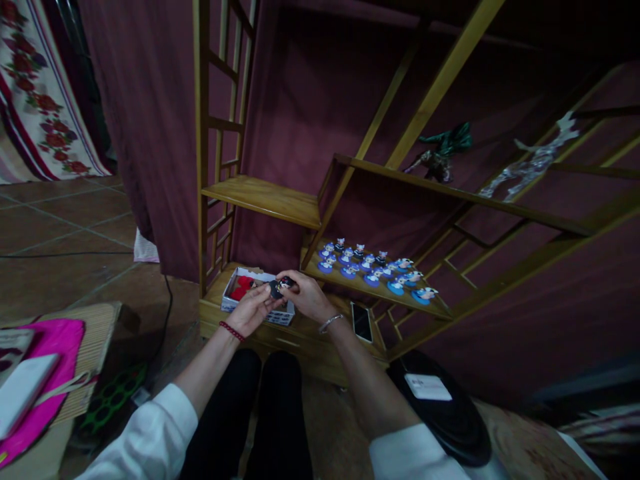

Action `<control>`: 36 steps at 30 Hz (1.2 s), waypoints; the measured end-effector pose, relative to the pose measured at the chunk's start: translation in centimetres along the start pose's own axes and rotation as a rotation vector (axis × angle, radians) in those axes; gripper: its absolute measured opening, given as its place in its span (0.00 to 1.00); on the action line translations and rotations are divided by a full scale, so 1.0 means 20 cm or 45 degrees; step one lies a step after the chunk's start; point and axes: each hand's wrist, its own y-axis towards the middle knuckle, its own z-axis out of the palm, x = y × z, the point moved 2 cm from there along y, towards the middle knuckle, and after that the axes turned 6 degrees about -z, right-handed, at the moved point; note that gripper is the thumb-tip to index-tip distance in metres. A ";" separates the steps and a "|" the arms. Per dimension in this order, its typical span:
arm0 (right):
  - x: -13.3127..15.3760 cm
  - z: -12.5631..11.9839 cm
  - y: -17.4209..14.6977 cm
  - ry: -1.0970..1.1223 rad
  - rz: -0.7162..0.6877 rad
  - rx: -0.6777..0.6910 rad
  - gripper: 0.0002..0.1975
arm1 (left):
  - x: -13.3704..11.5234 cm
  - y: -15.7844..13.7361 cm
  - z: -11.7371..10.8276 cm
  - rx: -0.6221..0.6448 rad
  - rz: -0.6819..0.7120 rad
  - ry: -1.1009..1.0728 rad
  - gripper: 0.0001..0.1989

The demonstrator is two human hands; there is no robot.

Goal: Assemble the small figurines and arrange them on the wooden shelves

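Note:
Between my hands is a small figurine (281, 287) with a dark round base and a black top. My left hand (254, 308) pinches it by the base, and my right hand (306, 295) has its fingers closed around the upper part. Just below and behind them stands a small open cardboard box (230, 298) with something red (243, 287) inside; my hands hide part of it. To the right, several little figurines (373, 277) on purple, blue and black bases stand in rows on a wooden shelf (320, 270).
A phone (361, 322) lies on the lower shelf right of my right wrist. An upper shelf carries a green figure (445, 150) and a clear one (535, 157). A black lidded bin (440, 413) stands at right, a low table (95, 347) at left.

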 end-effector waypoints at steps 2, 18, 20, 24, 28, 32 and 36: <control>0.00 0.00 0.00 0.014 0.008 0.020 0.11 | 0.00 0.00 0.01 0.002 -0.006 -0.005 0.07; 0.01 -0.04 0.03 -0.061 0.030 0.117 0.09 | 0.00 0.00 0.00 0.070 -0.009 -0.025 0.08; 0.02 -0.04 0.04 -0.083 0.008 0.138 0.09 | 0.00 -0.01 0.01 0.062 -0.009 -0.026 0.08; 0.02 -0.04 0.06 -0.119 -0.042 0.191 0.08 | 0.00 -0.01 -0.01 0.036 -0.005 -0.033 0.08; 0.02 -0.04 0.07 -0.082 -0.047 0.239 0.08 | 0.00 -0.01 -0.02 0.022 -0.013 -0.033 0.08; 0.02 -0.02 0.07 -0.065 -0.074 0.234 0.08 | 0.01 -0.01 -0.03 -0.022 -0.019 -0.066 0.08; 0.02 -0.02 0.08 -0.081 -0.115 0.265 0.09 | 0.02 0.00 -0.04 -0.030 -0.019 -0.098 0.07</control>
